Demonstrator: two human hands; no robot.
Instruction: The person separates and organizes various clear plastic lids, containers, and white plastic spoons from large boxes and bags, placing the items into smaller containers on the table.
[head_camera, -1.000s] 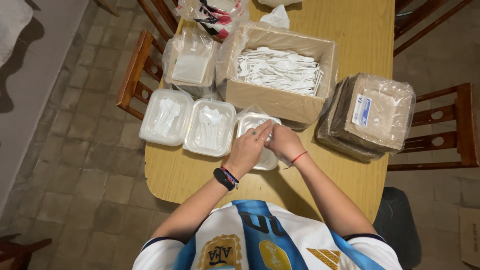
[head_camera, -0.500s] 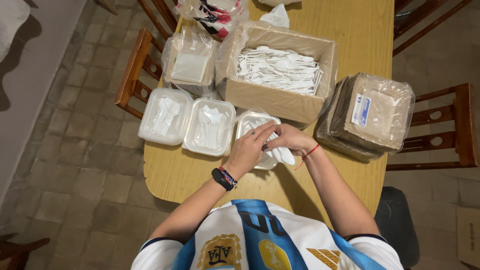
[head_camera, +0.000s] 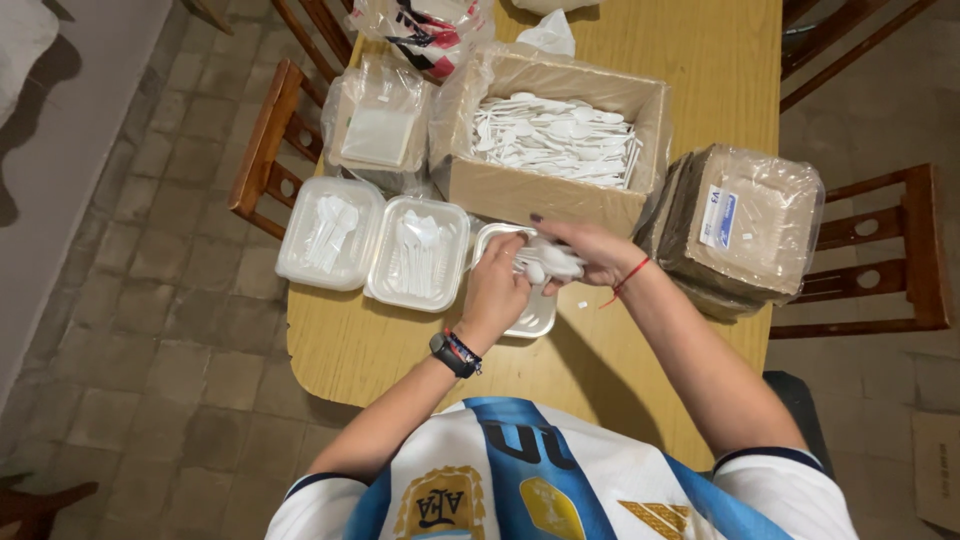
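A long wooden table (head_camera: 690, 60) is seen from above, flanked by wooden chairs (head_camera: 268, 150). At its centre a cardboard box (head_camera: 540, 190) is filled with white plastic cutlery (head_camera: 555, 135). At 3 o'clock of the box a wrapped stack of brown trays (head_camera: 745, 225) is set; at 9 o'clock, a bag of white containers (head_camera: 378, 125). Three clear lidded tubs are lined along the near edge, two at 8 o'clock (head_camera: 330, 232) (head_camera: 418, 252) holding cutlery, the third tub (head_camera: 535, 315) under the hands. A bundle of white cutlery (head_camera: 548, 262) is gripped over that tub: the right hand (head_camera: 590, 250) is curled around it, the left hand (head_camera: 495, 292) pinched closed on its end.
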